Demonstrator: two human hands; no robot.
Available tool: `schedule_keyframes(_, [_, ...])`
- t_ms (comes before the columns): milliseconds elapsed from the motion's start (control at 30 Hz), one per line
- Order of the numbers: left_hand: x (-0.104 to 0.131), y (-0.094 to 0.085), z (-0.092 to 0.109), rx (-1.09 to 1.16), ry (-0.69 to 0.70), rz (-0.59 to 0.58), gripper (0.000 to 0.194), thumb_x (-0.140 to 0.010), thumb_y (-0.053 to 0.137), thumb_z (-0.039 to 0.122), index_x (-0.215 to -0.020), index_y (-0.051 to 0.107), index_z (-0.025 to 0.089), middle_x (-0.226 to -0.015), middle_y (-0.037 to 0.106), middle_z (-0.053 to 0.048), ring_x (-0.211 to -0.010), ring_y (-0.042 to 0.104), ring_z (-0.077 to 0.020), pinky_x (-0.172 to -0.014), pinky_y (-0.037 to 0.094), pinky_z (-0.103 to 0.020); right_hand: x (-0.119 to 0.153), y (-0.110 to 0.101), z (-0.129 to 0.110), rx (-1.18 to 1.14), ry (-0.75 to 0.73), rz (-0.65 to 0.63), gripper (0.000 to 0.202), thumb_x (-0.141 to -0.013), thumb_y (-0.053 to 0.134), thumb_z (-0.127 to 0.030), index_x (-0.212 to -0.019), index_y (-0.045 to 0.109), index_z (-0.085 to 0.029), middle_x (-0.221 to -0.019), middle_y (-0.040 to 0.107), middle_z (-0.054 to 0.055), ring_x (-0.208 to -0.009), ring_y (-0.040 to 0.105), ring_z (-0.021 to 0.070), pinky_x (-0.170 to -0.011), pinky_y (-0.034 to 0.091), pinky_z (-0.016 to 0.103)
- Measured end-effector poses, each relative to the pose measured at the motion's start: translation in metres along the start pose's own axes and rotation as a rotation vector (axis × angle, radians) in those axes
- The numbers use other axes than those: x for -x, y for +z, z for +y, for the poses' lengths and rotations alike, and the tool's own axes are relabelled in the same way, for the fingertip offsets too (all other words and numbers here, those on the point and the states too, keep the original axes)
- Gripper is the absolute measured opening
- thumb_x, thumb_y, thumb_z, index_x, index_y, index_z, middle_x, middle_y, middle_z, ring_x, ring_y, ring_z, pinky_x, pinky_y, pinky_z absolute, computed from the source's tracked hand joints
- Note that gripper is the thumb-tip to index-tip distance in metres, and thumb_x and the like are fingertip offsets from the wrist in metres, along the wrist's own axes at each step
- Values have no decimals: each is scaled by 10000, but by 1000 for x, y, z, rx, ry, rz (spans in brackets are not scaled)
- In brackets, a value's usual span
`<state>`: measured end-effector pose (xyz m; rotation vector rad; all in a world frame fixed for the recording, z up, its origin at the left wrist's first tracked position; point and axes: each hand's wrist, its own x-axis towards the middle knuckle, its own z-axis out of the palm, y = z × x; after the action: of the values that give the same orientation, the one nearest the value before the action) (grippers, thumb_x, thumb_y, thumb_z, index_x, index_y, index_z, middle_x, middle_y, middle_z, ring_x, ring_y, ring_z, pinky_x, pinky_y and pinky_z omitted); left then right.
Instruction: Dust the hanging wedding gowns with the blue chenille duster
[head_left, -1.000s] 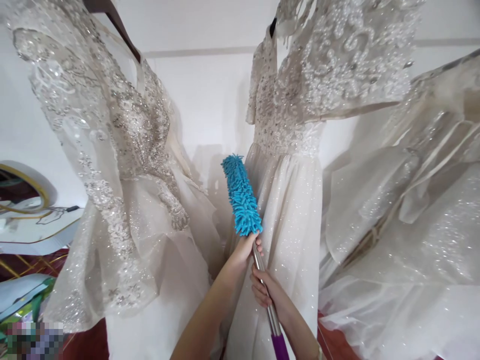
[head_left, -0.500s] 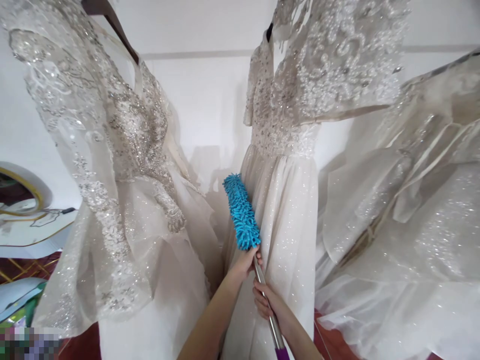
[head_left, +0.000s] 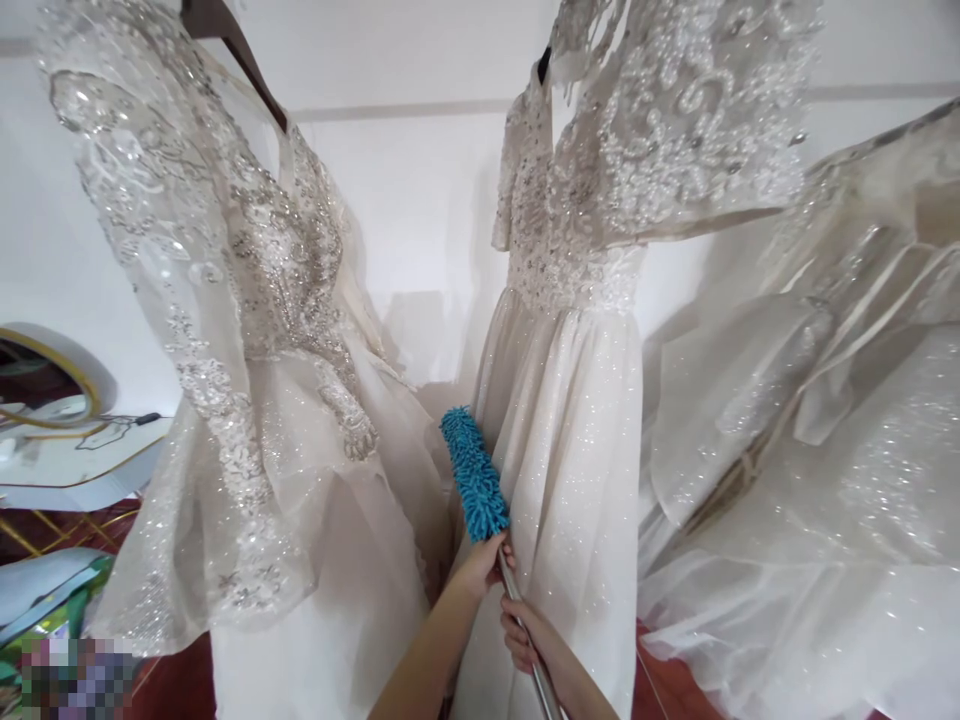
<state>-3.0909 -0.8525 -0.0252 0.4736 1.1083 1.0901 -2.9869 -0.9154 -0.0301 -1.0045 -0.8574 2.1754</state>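
A duster (head_left: 474, 478) with a fluffy blue head and a metal handle points up and away from me, its head against or just in front of the skirt of the middle white gown (head_left: 570, 420). My left hand (head_left: 486, 562) is closed around the handle right below the blue head. Lower down, my right hand (head_left: 529, 637) wraps its fingers round the same metal handle. The gown has a beaded bodice and a glittery skirt. Whether the blue fibres press on the cloth I cannot tell.
A long-sleeved beaded gown (head_left: 277, 260) hangs at left from a dark hanger (head_left: 238, 50). Another white gown (head_left: 840, 460) spreads at right. At far left are a gold-rimmed round mirror (head_left: 88, 385) and a white table (head_left: 112, 465). The floor (head_left: 176, 685) is red.
Both hands and the duster have moved down and slightly left, the blue head sliding lower beside the middle gown's skirt. The grip of both hands is the same.
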Motion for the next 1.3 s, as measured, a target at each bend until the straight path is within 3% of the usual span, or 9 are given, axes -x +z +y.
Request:
schedule_keyframes(133, [6, -4, 0, 10, 7, 24, 409, -724, 708, 470, -513, 462, 219, -457, 459, 31, -419, 419, -102, -500, 409, -266, 3, 6, 1, 4, -12, -10, 360, -633, 737, -465, -675, 452, -249, -336, 358, -167, -238, 198, 22, -286, 131, 153])
schedule_keyframes(233, [12, 2, 16, 7, 44, 13, 414, -690, 713, 510, -542, 480, 202, -463, 460, 37, -426, 435, -96, -498, 405, -254, 4, 12, -9, 9, -44, -21, 400, -607, 752, -498, -708, 450, -256, -333, 349, -175, -235, 173, 27, -272, 110, 159])
schedule_keyframes(333, [25, 17, 44, -18, 116, -48, 447, -637, 721, 561, -564, 472, 196, -468, 450, 47, -433, 434, -88, -499, 400, -247, 10, 20, -27, 12, -95, -35, 440, -605, 757, -531, -711, 429, -258, -343, 351, -175, -243, 169, 27, -263, 113, 165])
schedule_keyframes(500, [60, 51, 94, -53, 276, -204, 455, -620, 713, 578, -613, 456, 203, -515, 425, 65, -474, 442, -81, -534, 417, -249, 39, 41, -66, 29, -252, -81, 385, -713, 717, -513, -748, 442, -245, -394, 375, -163, -267, 198, 19, -284, 163, 163])
schedule_keyframes(667, [81, 79, 116, -73, 358, -268, 450, -602, 734, 566, -667, 481, 198, -557, 446, 63, -466, 428, -70, -508, 421, -248, 62, 52, -91, 36, -338, -126, 334, -766, 689, -480, -756, 455, -242, -410, 363, -156, -279, 188, 23, -287, 182, 165])
schedule_keyframes(867, [61, 78, 98, -49, 307, -266, 441, -615, 734, 559, -594, 477, 202, -500, 440, 62, -426, 403, -63, -477, 419, -236, 53, 36, -81, 8, -301, -69, 356, -748, 706, -478, -731, 440, -243, -405, 361, -159, -276, 195, 23, -283, 179, 158])
schedule_keyframes(1100, [28, 51, 61, -19, 202, -229, 446, -633, 722, 570, -548, 468, 213, -455, 447, 55, -427, 414, -86, -486, 397, -249, 22, 10, -46, -26, -210, -27, 398, -688, 725, -526, -761, 450, -248, -376, 358, -172, -254, 181, 23, -268, 141, 156])
schedule_keyframes(1300, [11, 29, 35, 1, 81, -126, 423, -699, 684, 540, -542, 468, 212, -448, 441, 49, -429, 423, -95, -494, 372, -251, 9, 4, -27, -7, -154, -13, 402, -652, 731, -512, -735, 438, -250, -369, 372, -173, -246, 190, 17, -269, 131, 150])
